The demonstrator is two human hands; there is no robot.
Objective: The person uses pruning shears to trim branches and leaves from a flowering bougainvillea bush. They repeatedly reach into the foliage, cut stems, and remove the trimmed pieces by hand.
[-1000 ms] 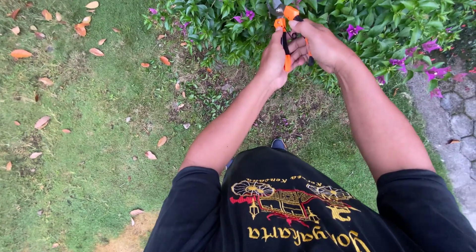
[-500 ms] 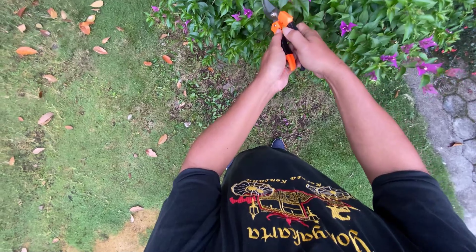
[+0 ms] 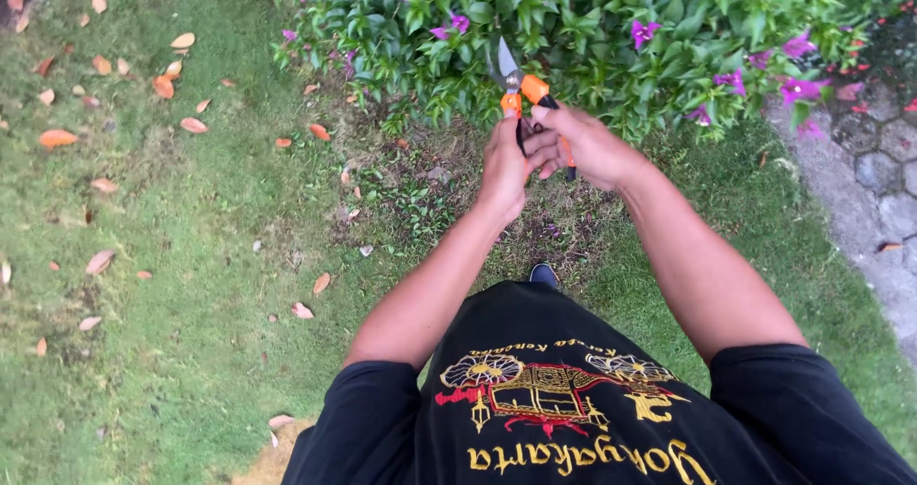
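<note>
left hand (image 3: 503,165) and right hand (image 3: 578,146) are gripping the orange-handled shears (image 3: 523,98), fingers curled around handles | blades are standing slightly apart at the flowering bush (image 3: 611,36) | risk: fingers crowding between handles are likely getting pinched

Orange-handled shears (image 3: 521,98), blades up, against the flowering bush (image 3: 592,36)

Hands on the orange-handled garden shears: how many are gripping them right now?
2. The left hand wraps the left orange handle of the orange-handled garden shears; the right hand wraps the right handle, in front of the green purple-flowered bush.
</note>
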